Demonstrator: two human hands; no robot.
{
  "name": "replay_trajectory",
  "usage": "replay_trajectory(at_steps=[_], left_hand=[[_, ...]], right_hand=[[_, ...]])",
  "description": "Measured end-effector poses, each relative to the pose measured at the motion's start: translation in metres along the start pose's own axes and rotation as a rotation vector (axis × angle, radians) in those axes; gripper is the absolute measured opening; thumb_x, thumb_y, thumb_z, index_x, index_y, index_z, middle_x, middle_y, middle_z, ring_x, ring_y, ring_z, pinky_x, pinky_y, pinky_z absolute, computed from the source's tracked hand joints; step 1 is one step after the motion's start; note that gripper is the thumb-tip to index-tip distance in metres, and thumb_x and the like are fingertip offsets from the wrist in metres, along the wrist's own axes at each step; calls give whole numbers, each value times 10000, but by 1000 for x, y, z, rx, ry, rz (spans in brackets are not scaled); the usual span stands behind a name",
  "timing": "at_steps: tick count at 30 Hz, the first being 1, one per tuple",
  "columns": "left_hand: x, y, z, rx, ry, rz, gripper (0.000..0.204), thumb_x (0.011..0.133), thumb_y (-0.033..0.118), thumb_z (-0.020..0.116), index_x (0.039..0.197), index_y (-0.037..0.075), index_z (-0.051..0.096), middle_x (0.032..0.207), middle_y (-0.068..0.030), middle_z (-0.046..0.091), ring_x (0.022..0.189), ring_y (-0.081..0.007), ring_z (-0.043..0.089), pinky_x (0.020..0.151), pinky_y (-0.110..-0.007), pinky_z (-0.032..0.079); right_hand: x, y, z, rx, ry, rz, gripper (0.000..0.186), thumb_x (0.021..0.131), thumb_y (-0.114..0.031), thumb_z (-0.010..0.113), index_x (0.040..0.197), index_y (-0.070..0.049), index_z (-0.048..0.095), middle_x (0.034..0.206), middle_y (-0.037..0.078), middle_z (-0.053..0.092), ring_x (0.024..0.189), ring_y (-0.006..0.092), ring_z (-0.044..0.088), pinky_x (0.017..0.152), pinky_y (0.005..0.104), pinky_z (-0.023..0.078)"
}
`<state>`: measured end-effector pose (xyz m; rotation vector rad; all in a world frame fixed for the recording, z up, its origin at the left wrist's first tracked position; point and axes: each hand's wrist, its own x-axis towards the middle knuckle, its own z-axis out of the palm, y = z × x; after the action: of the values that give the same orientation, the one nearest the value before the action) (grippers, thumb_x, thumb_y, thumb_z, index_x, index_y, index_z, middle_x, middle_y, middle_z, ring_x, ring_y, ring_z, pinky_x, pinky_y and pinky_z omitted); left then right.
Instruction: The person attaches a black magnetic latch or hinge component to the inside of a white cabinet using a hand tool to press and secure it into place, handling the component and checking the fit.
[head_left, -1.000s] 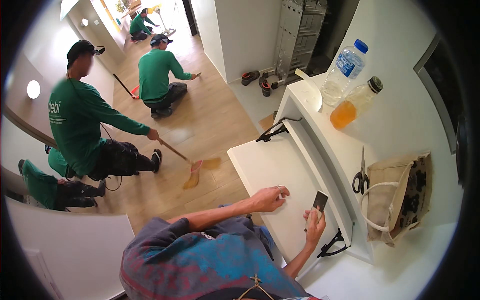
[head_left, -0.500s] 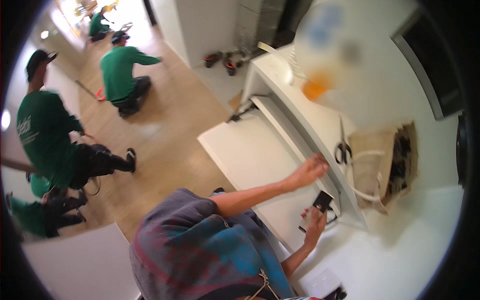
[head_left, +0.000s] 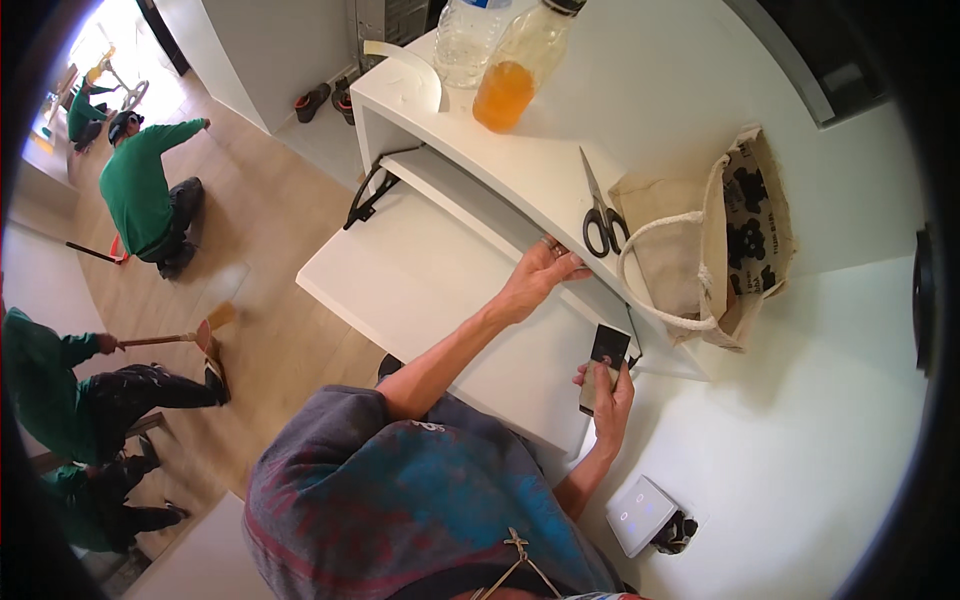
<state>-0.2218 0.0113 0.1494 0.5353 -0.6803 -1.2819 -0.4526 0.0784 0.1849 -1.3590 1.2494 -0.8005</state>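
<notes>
Position of the left hand (head_left: 540,280) differs from that of one second ago: the hand is shifted from over the flap (head_left: 430,270) to the front edge of the cabinet (head_left: 535,165). The view is also turned. The scene sits further toward 10 o'clock (12 is the top of the view), and a switch (head_left: 640,513) now shows between 5 and 6 o'clock from the right hand (head_left: 612,395). Consequence: the left fingers are at the edge above the lowered flap, while the slab (head_left: 610,343) remains borne by the right hand alone.

Left fingers: partly bent, narrow spacing. Whether they press the edge or pinch a small item cannot be told. Right fingers: wrapped around the slab, thumb across the near face, fingertips at its 9 o'clock side.

Slab location: between 4 and 5 o'clock from the left hand, projecting at 12 from the right. Appearance: rectangular, tilted slightly toward 1 o'clock; upper part dark and glossy, lower part paler. Exact kind is not identifiable.

Surroundings, read from the left hand: scissors (head_left: 597,200) between 1 and 2; bag (head_left: 695,250) near 3; orange bottle (head_left: 505,95) and clear bottle (head_left: 468,45) between 11 and 12; black hinge (head_left: 370,190) at 10.
</notes>
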Motion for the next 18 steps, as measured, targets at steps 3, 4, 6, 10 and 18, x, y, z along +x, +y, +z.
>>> replay_trajectory(at_steps=[3, 4, 6, 10, 18], left_hand=[[4, -9, -5, -3, -47, -8, 358, 1009, 208, 568, 1254, -52, 545, 1233, -141, 638, 1139, -218, 626, 1011, -381, 507], [5, -12, -5, 61, 27, -93, 360, 996, 174, 582, 1255, -69, 523, 1235, -148, 611, 1135, -229, 618, 985, -394, 525], [6, -13, -18, 204, 40, -125, 377, 965, 179, 631, 1244, -59, 541, 1116, -150, 678, 1045, -225, 670, 962, -369, 523], [-1, -4, -14, 71, 32, 37, 407, 993, 210, 587, 1298, -39, 484, 1203, -149, 643, 1118, -228, 640, 955, -366, 505], [-20, -30, 0, -139, -29, -47, 530, 974, 247, 626, 1365, -21, 389, 1251, -133, 587, 1166, -217, 578, 993, -371, 461]], right_hand=[[1, 2, -5, -50, 22, 15, 257, 1004, -179, 572, 1141, 39, 560, 895, 132, 686, 748, 167, 666, 704, 293, 540], [2, 5, -7, -69, 42, 17, 263, 1004, -197, 575, 1145, 25, 561, 886, 125, 684, 740, 166, 665, 692, 295, 539], [9, 0, 3, -95, 95, 23, 278, 1004, -210, 580, 1170, 12, 554, 896, 124, 688, 758, 167, 669, 689, 292, 537], [32, -24, 28, -188, -64, -165, 255, 1004, -173, 563, 1164, 27, 564, 877, 120, 697, 751, 158, 677, 701, 290, 541], [56, -42, 36, -517, -6, -201, 261, 1002, -251, 578, 1137, -28, 595, 779, 94, 701, 680, 180, 690, 637, 308, 529]])
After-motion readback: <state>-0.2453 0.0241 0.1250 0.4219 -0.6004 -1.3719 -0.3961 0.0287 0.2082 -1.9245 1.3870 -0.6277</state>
